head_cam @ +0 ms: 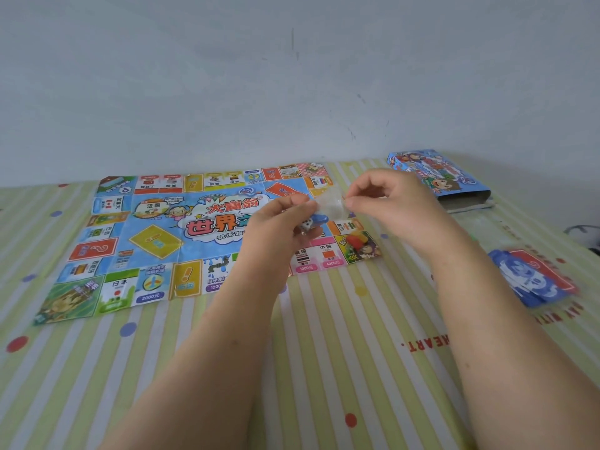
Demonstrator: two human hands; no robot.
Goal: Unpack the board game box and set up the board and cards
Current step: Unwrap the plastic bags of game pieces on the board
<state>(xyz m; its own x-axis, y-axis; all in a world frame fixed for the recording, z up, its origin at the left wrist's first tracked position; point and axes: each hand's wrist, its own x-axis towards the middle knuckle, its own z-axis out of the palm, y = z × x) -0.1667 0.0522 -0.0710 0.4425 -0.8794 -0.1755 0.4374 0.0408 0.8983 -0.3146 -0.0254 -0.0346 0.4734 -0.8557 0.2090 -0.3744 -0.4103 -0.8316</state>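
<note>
Our left hand (282, 222) and right hand (386, 203) pinch one clear bag (329, 207) over one board (156, 235), one box (438, 177) at two o'clock, one card pile (535, 277) at three.

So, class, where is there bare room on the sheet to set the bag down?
Bare sheet on the board's near side, and the strip between board and cards, would take the bag. Crowded on the right, by box and cards.
</note>
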